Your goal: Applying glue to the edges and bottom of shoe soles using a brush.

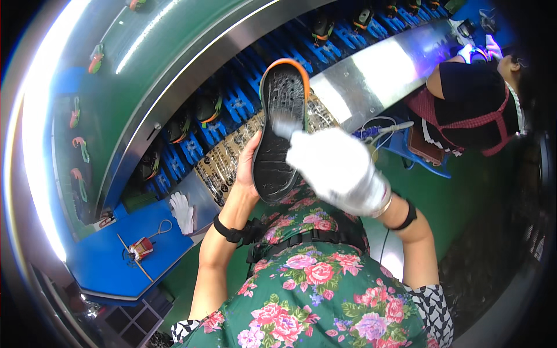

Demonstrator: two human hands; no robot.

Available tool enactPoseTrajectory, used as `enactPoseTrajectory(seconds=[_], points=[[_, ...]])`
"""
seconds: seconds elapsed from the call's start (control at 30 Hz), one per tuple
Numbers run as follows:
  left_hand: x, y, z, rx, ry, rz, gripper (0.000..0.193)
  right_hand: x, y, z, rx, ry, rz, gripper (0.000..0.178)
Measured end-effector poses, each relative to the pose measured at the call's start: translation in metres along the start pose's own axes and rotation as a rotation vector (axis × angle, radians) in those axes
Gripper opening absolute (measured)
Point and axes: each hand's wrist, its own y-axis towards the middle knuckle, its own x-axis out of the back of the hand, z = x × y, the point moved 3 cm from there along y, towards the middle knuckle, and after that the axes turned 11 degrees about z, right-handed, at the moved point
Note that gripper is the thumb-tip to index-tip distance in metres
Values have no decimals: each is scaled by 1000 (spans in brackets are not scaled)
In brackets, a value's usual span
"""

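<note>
"So, in the head view, the only one, what's in hand?"

"Brushing, I'd judge. The right hand (pixel 336 168), white-gloved, holds a blurred brush (pixel 284 125) at the black face of a shoe sole (pixel 275 162); whether bristles touch, I can't tell."

"Where's the sole, and how is it gripped?"

"Raised before the person's chest, orange end far. The bare left hand (pixel 248 165) pinches its left edge, some fingers hidden behind. The right's fingers look closed round the brush, though blur hides the detail."

"And the next stroke calls for?"

"Probably a steady left hold and light, even pressure."

"Counts?"

"One held sole, one brush, two working hands; one co-worker (pixel 473 107), far right; one blue table (pixel 98 267), near left. The blue racks (pixel 237 104) beyond are partly hidden, so I can't count them."
</note>
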Motion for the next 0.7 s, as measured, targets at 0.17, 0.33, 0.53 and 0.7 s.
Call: enactPoseTrajectory(seconds=[0.17, 0.33, 0.53, 0.7], points=[[-1, -4, -18, -9, 69, 279, 76, -10, -24, 17, -197, 841, 115, 16], [-2, -25, -33, -108, 68, 402, 85, 8, -45, -11, -514, 1549, -367, 14], [-19, -53, -25, -120, -10, 689, 66, -29, -87, -25, -548, 1828, -604, 19], [-37, -65, -14, -121, -77, 833, 58, -59, -121, -46, -770, 1820, -637, 22]])
